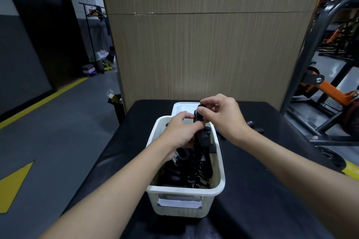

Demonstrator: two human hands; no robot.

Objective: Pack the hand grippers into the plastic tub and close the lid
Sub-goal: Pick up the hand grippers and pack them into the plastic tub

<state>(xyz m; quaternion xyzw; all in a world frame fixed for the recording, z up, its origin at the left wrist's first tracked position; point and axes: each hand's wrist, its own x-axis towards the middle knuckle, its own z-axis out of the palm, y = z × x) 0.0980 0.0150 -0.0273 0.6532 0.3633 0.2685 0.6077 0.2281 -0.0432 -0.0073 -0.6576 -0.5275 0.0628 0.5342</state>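
Black and white at the centre, bordered by beige, grey, yellow and orange.

At lower centre a rectangular white plastic tub (174, 210) is filled with black foam-handled hand grippers (180, 174) with silver coil springs. One raised black hand gripper (198, 119) is set against a flat white plastic lid (179, 107). A black table cover (134, 126) is spread beneath. The upper centre is filled by a beige panel (204, 54) streaked with vertical wood grain. Grey floor (58, 132) marked in yellow is seen at left, and an orange and black gym machine (334, 90) at right.
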